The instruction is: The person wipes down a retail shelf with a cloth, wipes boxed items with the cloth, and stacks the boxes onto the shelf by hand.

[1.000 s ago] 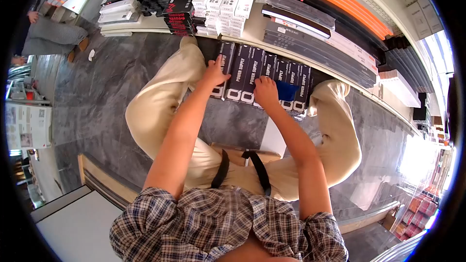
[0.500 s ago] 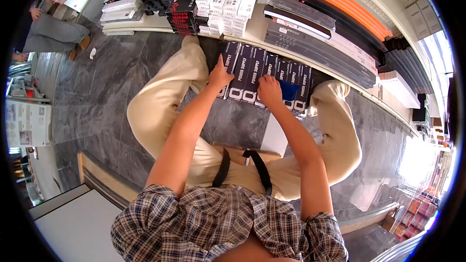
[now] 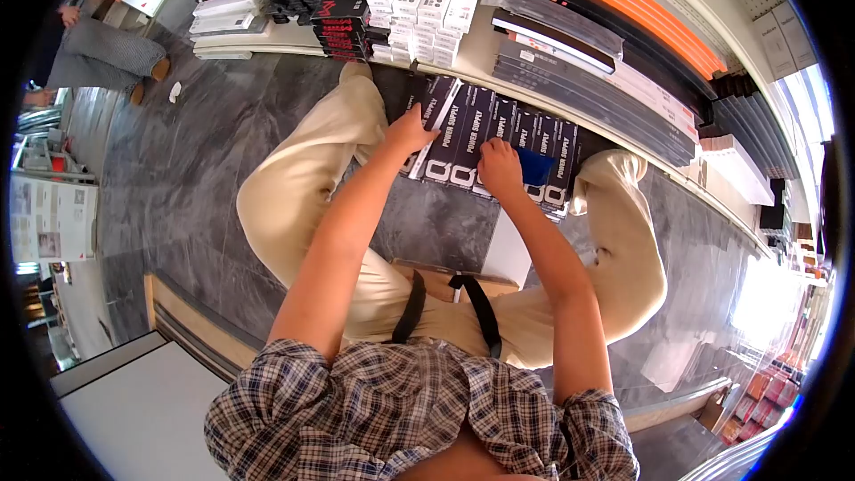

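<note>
Power supply boxes (image 3: 472, 129): packed side by side between the person's bent legs (image 3: 285, 200), just in front of the shelf, printed faces up; set there, it seems, so both hands reach the whole row and the knees stay out of the way
Right hand (image 3: 501, 167): fingers curled close together on the middle boxes, likely to steady them; whether they grip cannot be told
Blue patch (image 3: 536, 167): just beside the right hand, over part of the boxes; its nature is unclear
Left hand (image 3: 413, 132): thumb and index finger spread apart, touching the left-end boxes, perhaps to keep them in line; a firm hold cannot be made out
Shelf (image 3: 484, 46): behind the row, its goods grouped by kind, likely for easy sorting: white cartons (image 3: 427, 0) stacked, orange boxes (image 3: 623, 9) piled lengthwise
Another person (image 3: 107, 49): well apart at far left, grey trousers visible
</note>
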Demonstrator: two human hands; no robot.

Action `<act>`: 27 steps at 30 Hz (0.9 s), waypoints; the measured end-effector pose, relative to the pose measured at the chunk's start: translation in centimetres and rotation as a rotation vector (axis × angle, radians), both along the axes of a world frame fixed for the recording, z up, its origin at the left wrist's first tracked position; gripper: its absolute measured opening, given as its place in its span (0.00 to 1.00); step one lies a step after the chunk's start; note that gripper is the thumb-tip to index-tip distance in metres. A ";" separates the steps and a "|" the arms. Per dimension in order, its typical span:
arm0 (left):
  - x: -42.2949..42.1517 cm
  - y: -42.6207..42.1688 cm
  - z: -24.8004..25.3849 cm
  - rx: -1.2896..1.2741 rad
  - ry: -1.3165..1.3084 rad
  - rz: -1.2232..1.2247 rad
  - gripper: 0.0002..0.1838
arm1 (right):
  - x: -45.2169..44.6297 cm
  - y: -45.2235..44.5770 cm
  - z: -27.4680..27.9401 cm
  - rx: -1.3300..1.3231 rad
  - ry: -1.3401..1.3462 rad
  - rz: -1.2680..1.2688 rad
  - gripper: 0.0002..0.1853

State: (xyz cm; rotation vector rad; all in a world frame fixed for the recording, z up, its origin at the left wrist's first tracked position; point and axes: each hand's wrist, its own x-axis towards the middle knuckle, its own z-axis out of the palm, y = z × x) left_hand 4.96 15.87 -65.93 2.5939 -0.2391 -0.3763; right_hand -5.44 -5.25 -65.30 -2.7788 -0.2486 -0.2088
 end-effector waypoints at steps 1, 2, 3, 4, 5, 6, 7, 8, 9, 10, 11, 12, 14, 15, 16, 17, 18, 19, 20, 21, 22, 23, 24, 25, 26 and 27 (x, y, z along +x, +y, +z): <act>-0.1 0.0 -0.5 0.010 -0.074 0.020 0.40 | -0.1 0.1 0.0 0.001 0.007 0.003 0.11; 0.0 0.2 -0.9 0.011 -0.072 0.024 0.40 | -0.2 0.2 -0.1 0.003 0.014 0.005 0.11; 0.3 0.4 -0.3 -0.014 -0.026 0.122 0.36 | -0.1 0.5 0.0 0.005 0.018 0.007 0.11; 0.4 0.3 0.1 -0.041 0.018 0.221 0.32 | -0.1 0.5 0.0 -0.004 0.024 0.016 0.11; 0.6 0.6 -0.1 -0.043 0.019 0.224 0.32 | 0.0 0.5 -0.1 -0.014 0.029 0.026 0.11; 0.8 1.0 0.1 -0.019 0.093 0.232 0.29 | 0.2 0.4 -0.1 -0.016 0.029 0.029 0.11; 0.8 1.2 0.3 0.006 0.168 0.241 0.27 | 0.3 0.5 -0.2 -0.007 0.015 0.029 0.11; 0.4 1.5 0.4 0.109 0.073 0.132 0.26 | 0.4 0.7 -0.3 0.003 0.004 0.030 0.11; 0.1 1.4 1.3 0.111 0.077 0.139 0.26 | 0.5 0.9 -0.2 0.004 0.007 0.037 0.11; 0.0 1.2 2.1 0.142 0.115 0.142 0.26 | 0.8 1.2 0.3 0.013 0.004 0.039 0.11; 0.1 1.1 2.4 0.171 0.152 0.143 0.26 | 1.2 1.3 0.8 0.020 -0.003 0.038 0.11; 0.3 1.4 1.3 0.175 0.119 0.115 0.23 | 1.6 1.6 1.2 0.019 -0.001 0.038 0.11; 1.0 3.5 -1.9 -0.293 0.374 0.283 0.20 | 2.4 2.1 2.1 0.059 -0.058 0.078 0.11; 1.5 4.5 -2.8 -0.762 0.618 0.446 0.18 | 2.8 2.5 2.5 0.057 -0.054 0.079 0.11; 2.0 5.2 -3.2 -0.716 0.556 0.443 0.15 | 3.1 3.0 2.8 0.068 -0.039 0.074 0.09; 2.3 5.2 -3.8 -0.715 0.559 0.450 0.15 | 3.6 3.6 3.0 0.081 -0.022 0.071 0.08; 2.4 5.4 -5.7 -0.624 0.364 0.413 0.16 | 3.9 4.2 2.5 0.115 -0.062 0.074 0.08; 2.5 5.7 -6.8 -0.529 0.169 0.372 0.18 | 3.9 4.8 2.3 0.121 -0.057 0.080 0.08; 2.9 5.8 -7.9 -0.391 0.148 0.353 0.23 | 4.0 5.4 2.2 0.158 -0.084 0.096 0.08; 2.7 5.7 -7.3 -0.387 0.151 0.363 0.23 | 4.0 5.9 2.0 0.193 -0.107 0.112 0.08; 2.5 5.7 -6.1 -0.308 0.151 0.345 0.23 | 4.0 6.5 1.8 0.199 -0.098 0.120 0.08; 1.9 5.8 -5.1 -0.229 0.156 0.327 0.24 | 3.9 6.9 1.6 0.216 -0.103 0.153 0.08; 2.0 6.5 -6.5 -0.226 0.164 0.338 0.24 | 3.9 7.3 1.5 0.232 -0.109 0.184 0.08; 2.7 7.5 -9.1 -0.257 0.146 0.313 0.25 | 4.0 7.8 1.5 0.250 -0.121 0.213 0.08; 3.2 8.2 -10.5 -0.286 0.128 0.284 0.27 | 4.0 8.5 1.4 0.305 -0.189 0.225 0.08; 2.9 8.2 -9.4 -0.283 0.130 0.284 0.27 | 3.9 9.3 1.2 0.308 -0.186 0.224 0.08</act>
